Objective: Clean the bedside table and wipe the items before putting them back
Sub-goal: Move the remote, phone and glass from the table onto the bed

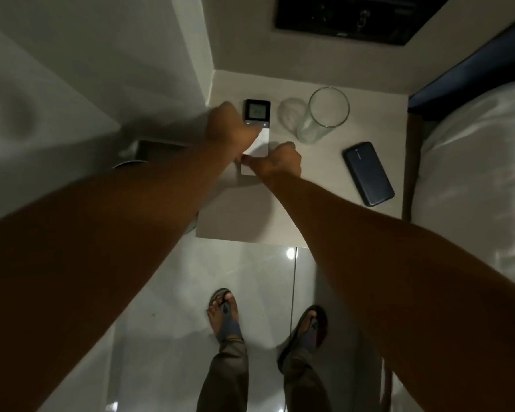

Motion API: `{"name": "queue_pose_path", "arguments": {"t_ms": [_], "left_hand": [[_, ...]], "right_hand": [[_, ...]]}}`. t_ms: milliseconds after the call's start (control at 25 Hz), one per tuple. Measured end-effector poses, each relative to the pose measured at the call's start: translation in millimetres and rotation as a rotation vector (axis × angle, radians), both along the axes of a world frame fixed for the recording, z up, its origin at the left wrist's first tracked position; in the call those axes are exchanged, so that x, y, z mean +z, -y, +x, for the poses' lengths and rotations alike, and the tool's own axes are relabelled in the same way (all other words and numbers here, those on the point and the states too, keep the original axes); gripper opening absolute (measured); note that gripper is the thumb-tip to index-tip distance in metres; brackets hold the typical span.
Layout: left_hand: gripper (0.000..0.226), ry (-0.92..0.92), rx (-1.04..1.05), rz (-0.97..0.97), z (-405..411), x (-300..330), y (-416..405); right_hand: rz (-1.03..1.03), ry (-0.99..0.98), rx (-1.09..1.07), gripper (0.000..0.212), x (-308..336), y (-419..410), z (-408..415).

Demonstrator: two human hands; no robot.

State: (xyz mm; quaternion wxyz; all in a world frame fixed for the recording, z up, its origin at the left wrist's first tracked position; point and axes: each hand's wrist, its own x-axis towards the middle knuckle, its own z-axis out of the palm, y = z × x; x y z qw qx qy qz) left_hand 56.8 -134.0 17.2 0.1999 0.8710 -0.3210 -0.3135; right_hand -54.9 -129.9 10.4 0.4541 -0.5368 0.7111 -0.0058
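A white remote control [257, 114] with a dark screen end lies near the back left of the pale bedside table [241, 215]. My left hand [231, 126] rests over its left side. My right hand [275, 160] is closed on its near end. Both hands touch the remote, which stays on the tabletop. To its right stands an empty clear drinking glass [321, 115], and a dark blue phone [368, 173] lies face down near the table's right edge. No cloth is visible.
A bed with white bedding [476, 173] adjoins the table on the right. A white wall [101, 69] runs along the left. A dark panel [348, 19] sits in the back wall. My sandalled feet [226, 313] stand on glossy white floor tiles.
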Motion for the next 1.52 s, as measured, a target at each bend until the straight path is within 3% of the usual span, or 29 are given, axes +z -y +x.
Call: {"name": "queue_pose_path", "arguments": {"t_ms": [200, 400, 560, 680, 840, 1000, 1160, 1360, 1520], "left_hand": [[0.071, 0.012, -0.136, 0.15, -17.1, -16.3, 36.1], [0.071, 0.015, -0.097, 0.139, -19.6, -30.9, 29.4], [0.066, -0.169, 0.016, 0.148, -32.9, -20.4, 4.0], [0.054, -0.322, 0.146, 0.189, -59.3, -0.3, -23.3], [0.033, -0.709, 0.237, 0.076, -123.5, 41.1, -55.7], [0.019, -0.982, 0.045, -0.063, -209.0, 87.4, -44.7], [0.019, -1.08, -0.247, -0.029, -330.4, 120.9, -12.5], [0.016, -0.98, -0.574, 0.041, -475.3, 140.5, 0.0], [0.012, -0.847, -0.537, 0.12, -548.4, 137.3, 0.7]], "right_hand": [[-0.015, -0.037, 0.082, 0.094, -16.0, -6.6, 14.2], [-0.074, 0.01, 0.093, 0.077, -25.3, -17.3, 7.3], [0.009, 0.062, 0.101, 0.073, -10.2, -38.1, -24.3], [0.177, 0.323, -0.069, 0.051, 10.0, -55.7, -69.9], [0.302, 0.611, -0.313, 0.03, 55.1, -72.6, -159.0], [0.196, 0.647, -0.454, 0.022, 97.0, -78.3, -252.1], [0.027, 0.689, -0.683, 0.013, 132.4, -85.4, -360.1], [-0.069, 0.66, -0.94, 0.011, 157.7, -112.6, -477.4], [-0.136, 0.537, -1.191, 0.012, 158.6, -113.6, -535.5]]}}
